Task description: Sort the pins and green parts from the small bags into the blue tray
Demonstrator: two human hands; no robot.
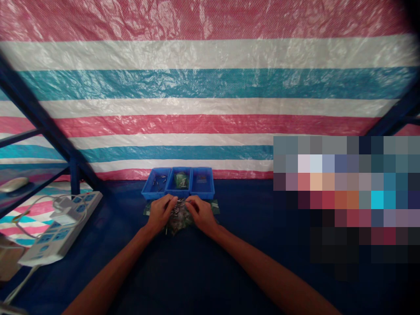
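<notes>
Both hands rest close together over a heap of small metal pins [177,211] that lies on crumpled clear and green plastic [177,225]. My left hand [160,211] is at the heap's left side, with its thumb and fingers drawn together at the far edge. On the other side, my right hand [202,213] mirrors it, thumb and fingertips closed. Whatever either hand pinches is too small or hidden to make out. Flat green pieces [215,205] stick out beyond the hands. Just behind them stands a blue three-part tray [144,192].
In the tray, loose pins [160,180] lie at left, a green packet [181,180] in the middle, and a small dark item [201,178] at right. A white power strip [65,236] with a cable lies left. Striped sheeting [210,83] hangs behind. The right side is pixelated.
</notes>
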